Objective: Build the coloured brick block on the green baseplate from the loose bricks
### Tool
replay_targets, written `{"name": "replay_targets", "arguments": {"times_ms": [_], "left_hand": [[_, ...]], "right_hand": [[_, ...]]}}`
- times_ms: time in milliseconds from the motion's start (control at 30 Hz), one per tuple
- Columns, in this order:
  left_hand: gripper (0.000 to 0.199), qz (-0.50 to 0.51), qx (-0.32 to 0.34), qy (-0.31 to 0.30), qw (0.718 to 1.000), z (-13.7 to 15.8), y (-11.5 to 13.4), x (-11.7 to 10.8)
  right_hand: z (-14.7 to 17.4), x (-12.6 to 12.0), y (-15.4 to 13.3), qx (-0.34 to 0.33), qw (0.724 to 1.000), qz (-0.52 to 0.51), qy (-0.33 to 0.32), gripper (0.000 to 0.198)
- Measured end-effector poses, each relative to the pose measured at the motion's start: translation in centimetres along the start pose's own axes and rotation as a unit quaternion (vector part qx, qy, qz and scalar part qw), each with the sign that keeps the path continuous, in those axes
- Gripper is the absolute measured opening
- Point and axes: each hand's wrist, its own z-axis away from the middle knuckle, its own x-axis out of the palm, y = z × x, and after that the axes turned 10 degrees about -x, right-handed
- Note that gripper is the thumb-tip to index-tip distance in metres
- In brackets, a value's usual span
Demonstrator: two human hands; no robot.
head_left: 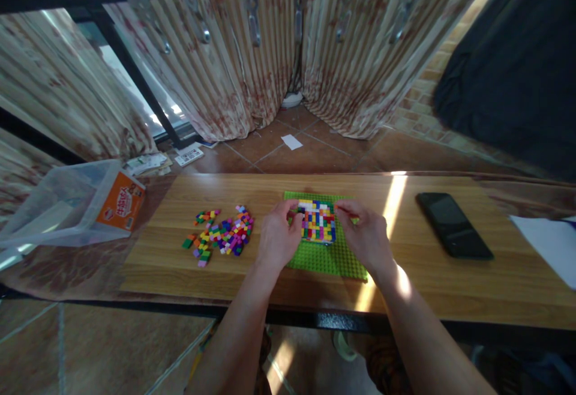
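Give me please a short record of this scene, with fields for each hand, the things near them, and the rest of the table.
left hand: touches the left edge of the brick block
right hand: touches the right edge of the block, fingertips at its upper corner
block: many colours, sits on the green baseplate
loose bricks: a pile left of the left hand
phone: dark screen, right of the baseplate
bin: clear plastic, on its side at the far left, orange packet at its mouth
paper: at the right edge
table: wooden top
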Motion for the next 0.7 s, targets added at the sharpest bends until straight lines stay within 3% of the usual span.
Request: {"name": "replay_targets", "arguments": {"times_ms": [333,433,600,700], "left_hand": [[0.021,-0.010,-0.005,-0.012,1.000,0.0,-0.1,-0.2],[0.021,-0.015,-0.004,-0.013,1.000,0.0,-0.1,-0.2],[0.021,-0.022,0.000,-0.020,1.000,0.1,-0.1,-0.2],[0.021,-0.021,0.007,-0.019,1.000,0.1,-0.1,-0.2]], "right_hand": [[-0.4,1.8,1.5,0.106,0.982,-0.150,0.044,0.019],[-0.5,2.2,1.8,0.152,0.961,-0.225,0.059,0.023],[-0.7,2.2,1.1,0.227,0.903,-0.360,0.063,0.026],[-0.8,2.1,0.9,0.246,0.889,-0.382,0.056,0.026]]}}
